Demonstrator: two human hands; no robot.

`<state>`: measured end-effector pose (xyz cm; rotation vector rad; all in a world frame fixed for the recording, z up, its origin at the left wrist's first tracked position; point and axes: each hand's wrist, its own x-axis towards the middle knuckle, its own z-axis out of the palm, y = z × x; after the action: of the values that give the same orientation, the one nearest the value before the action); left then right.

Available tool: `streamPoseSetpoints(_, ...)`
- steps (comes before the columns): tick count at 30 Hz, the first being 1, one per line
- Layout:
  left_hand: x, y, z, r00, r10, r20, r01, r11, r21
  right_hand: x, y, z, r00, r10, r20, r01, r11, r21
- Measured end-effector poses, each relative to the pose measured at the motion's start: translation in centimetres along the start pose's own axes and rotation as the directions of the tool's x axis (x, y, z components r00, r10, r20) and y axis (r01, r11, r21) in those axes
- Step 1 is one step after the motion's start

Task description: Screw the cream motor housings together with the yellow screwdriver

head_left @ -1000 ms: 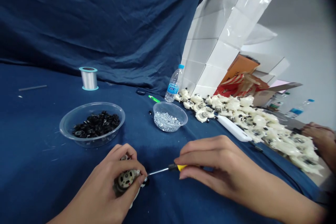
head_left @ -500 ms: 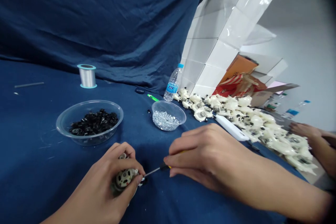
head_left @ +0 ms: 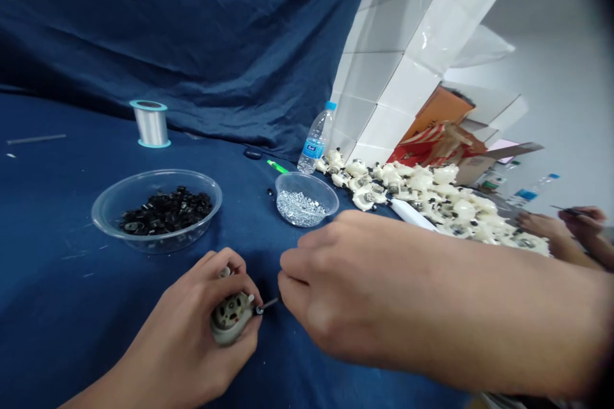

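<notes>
My left hand (head_left: 211, 319) is wrapped round a small motor in a pale plastic housing (head_left: 231, 316), with the motor's slotted metal end facing up. Past the fingertips, a small dark part with a shiny screw head (head_left: 259, 310) shows at the housing's edge. My right hand (head_left: 326, 281) is closed on a screwdriver whose thin shaft (head_left: 270, 303) reaches that part from the right; its handle is hidden by the fingers. Beyond my hands stand a clear bowl of black plastic parts (head_left: 165, 211) and a smaller clear bowl of silver screws (head_left: 301, 208).
A spool of clear line (head_left: 152, 124) stands at the back left. A water bottle (head_left: 314, 144) and a green marker (head_left: 277, 167) are behind the screw bowl. Many white plastic assemblies (head_left: 451, 195) are piled at right, near white boxes (head_left: 378, 83). Another person's hands (head_left: 551, 227) are beyond.
My right hand has moved left and turned over, so the screwdriver's handle is now hidden. The housing in my left hand shows more. The view has shifted slightly.
</notes>
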<state>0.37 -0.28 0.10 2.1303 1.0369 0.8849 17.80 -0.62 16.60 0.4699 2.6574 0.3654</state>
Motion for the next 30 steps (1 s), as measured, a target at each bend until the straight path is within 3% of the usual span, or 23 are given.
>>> streamPoseSetpoints(2,0.0,0.0,0.1,1.0,-0.016,-0.003,0.016,1.0,0.001,0.4,0.2,-0.8,0.99,-0.017,0.143,0.02,1.0,-0.021)
streamPoseSetpoints(4,-0.1,0.1,0.1,0.999,-0.047,0.018,0.047,0.999,-0.013,0.6,0.4,-1.2,0.976,-0.049,0.21,0.054,0.998,-0.018)
streamPoseSetpoints(8,0.0,0.1,0.0,0.992,-0.092,0.091,0.095,0.995,-0.025,0.7,0.7,-1.1,0.987,-0.087,0.134,0.095,0.994,-0.059)
streamPoseSetpoints(13,0.2,-0.3,-0.3,0.983,-0.091,0.162,0.094,0.996,-0.011,1.1,0.2,-1.2,0.981,-0.091,0.174,0.111,0.988,-0.107)
streamPoseSetpoints(19,-0.4,-1.1,-0.6,0.983,-0.071,0.17,0.083,0.995,-0.06,0.9,-0.6,-0.1,1.0,-0.006,0.0,0.006,0.999,-0.039)
streamPoseSetpoints(25,-0.6,-1.8,0.0,0.991,-0.048,0.126,0.058,0.995,-0.08,0.8,-0.2,-0.1,0.998,0.0,0.064,0.001,1.0,-0.021)
streamPoseSetpoints(30,-0.5,-1.9,0.2,0.985,-0.039,0.167,0.061,0.99,-0.129,1.1,0.6,-0.3,0.992,0.024,0.128,-0.023,1.0,-0.008)
